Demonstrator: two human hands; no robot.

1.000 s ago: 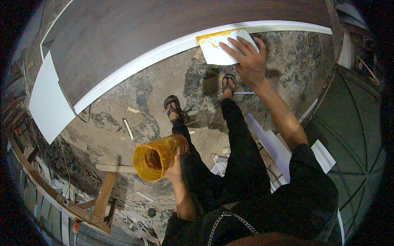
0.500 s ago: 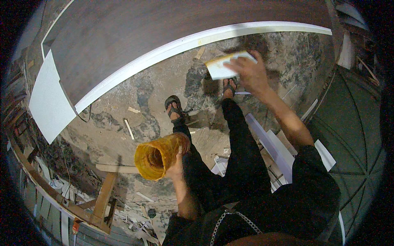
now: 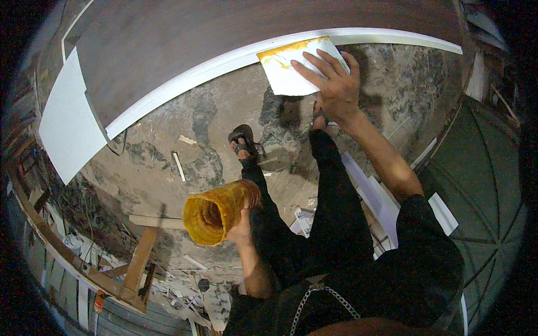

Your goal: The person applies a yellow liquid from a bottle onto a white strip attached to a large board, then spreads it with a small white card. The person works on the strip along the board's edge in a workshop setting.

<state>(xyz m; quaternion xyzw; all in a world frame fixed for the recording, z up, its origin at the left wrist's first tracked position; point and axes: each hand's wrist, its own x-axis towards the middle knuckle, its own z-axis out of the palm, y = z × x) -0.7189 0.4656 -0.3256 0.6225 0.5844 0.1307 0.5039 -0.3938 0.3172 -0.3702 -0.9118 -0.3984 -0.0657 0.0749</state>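
Observation:
My right hand (image 3: 339,87) holds a white rectangular sheet piece (image 3: 291,79), fingers spread over its face and the thumb at its right edge. Wet yellow glue-like paste (image 3: 297,47) coats the far edge of this piece. That edge overlaps the white edge strip (image 3: 185,95) of a large dark panel (image 3: 196,42); I cannot tell whether they touch. Low on the left, my left hand (image 3: 241,228) grips a yellow-brown, paste-crusted container (image 3: 221,204) from its right side. The container lies tilted, its mouth facing left; how much it holds is unclear.
A larger white sheet (image 3: 70,120) hangs at the panel's left corner. Wooden framing (image 3: 140,257) and scattered scraps are at lower left. Long white and lilac strips (image 3: 372,196) lie beside my right leg. My sandalled feet stand on a stained floor (image 3: 162,168).
My right hand has carried the white piece away from me and slightly left, up to the panel's white edge strip. My left hand and the container have hardly moved.

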